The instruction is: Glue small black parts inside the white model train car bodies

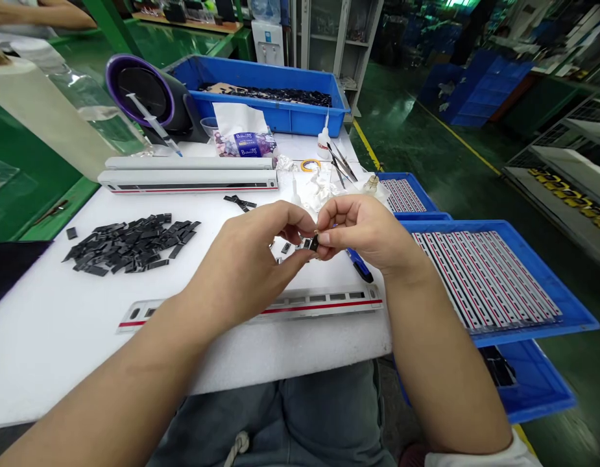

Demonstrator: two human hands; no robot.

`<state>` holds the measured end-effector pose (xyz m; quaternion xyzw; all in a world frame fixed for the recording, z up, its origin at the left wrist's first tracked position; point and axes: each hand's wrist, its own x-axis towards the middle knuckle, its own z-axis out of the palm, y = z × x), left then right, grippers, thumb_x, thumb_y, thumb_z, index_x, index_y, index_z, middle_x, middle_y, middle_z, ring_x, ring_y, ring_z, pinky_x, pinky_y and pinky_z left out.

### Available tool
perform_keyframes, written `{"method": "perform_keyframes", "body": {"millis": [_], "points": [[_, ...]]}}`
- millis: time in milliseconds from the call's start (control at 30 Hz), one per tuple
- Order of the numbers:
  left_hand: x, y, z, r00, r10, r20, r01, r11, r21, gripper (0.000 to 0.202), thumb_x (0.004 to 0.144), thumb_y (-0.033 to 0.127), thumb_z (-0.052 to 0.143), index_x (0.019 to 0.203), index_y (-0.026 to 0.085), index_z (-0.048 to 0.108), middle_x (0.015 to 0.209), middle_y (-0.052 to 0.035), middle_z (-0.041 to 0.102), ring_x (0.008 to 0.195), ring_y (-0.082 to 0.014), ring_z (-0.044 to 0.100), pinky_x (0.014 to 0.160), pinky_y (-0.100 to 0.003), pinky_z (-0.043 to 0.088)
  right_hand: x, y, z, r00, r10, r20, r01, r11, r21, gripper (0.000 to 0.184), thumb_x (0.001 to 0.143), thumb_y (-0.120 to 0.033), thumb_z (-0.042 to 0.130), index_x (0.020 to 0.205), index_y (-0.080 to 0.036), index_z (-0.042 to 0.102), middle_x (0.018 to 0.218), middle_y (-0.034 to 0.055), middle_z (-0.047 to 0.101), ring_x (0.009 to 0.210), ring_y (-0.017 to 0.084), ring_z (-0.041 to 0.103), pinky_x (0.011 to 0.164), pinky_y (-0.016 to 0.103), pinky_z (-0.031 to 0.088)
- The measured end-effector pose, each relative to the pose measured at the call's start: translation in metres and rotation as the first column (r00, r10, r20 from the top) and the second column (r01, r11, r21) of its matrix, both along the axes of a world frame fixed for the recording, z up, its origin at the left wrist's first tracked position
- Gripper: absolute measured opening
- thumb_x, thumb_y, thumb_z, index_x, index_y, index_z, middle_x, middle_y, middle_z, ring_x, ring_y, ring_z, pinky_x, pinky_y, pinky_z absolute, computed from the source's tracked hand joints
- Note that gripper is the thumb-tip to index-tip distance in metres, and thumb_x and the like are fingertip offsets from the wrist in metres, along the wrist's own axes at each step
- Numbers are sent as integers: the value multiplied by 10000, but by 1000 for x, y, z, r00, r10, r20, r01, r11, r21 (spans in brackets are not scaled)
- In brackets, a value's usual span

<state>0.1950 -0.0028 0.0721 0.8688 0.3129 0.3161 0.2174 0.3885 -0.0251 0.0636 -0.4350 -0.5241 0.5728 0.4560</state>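
Observation:
Both my hands meet over the middle of the white table point(47, 324). My left hand point(251, 259) and my right hand point(365, 230) pinch a small black plastic piece point(313, 244) between their fingertips. My right hand also holds a blue-tipped tool point(360, 264) that sticks out under the palm. A long white train-car side panel point(324, 303) with a red stripe and window slots lies just under my hands. A pile of several small black pieces point(129, 246) lies to the left.
A white train-car body point(187, 175) lies across the back of the table. Behind it are a tissue pack point(244, 139), a blue bin of black parts point(275, 97), a glue bottle point(323, 139) and tweezers point(343, 165). Blue trays of striped panels point(484, 279) stand at the right.

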Motion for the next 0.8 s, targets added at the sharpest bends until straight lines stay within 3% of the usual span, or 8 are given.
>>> {"method": "perform_keyframes", "body": {"millis": [500, 667, 800], "points": [[0, -2, 1, 1000, -6, 3, 6, 999, 40, 79, 828, 236, 670, 817, 221, 593, 749, 43, 647, 676, -110, 590, 637, -246, 458, 2, 0, 0, 1000, 11, -1, -11, 1000, 1, 153, 681, -124, 724, 793, -137, 620, 602, -2, 681, 579, 149, 696, 564, 232, 583], [1, -2, -2, 1000, 26, -6, -26, 999, 18, 79, 824, 282, 661, 855, 233, 608, 790, 26, 669, 720, -142, 612, 669, -269, 468, 2, 0, 0, 1000, 12, 4, -12, 1000, 2, 150, 683, -123, 716, 796, -140, 619, 608, 2, 683, 584, 153, 697, 571, 241, 587], [2, -4, 6, 999, 8, -43, -4, 996, 89, 62, 824, 207, 622, 780, 229, 583, 727, 34, 645, 656, -133, 584, 629, -266, 429, 2, 1, -1, 1000, -7, 27, 6, 1000, 12, 143, 688, -122, 710, 802, -144, 628, 613, -3, 672, 594, 147, 692, 570, 237, 585]]}}
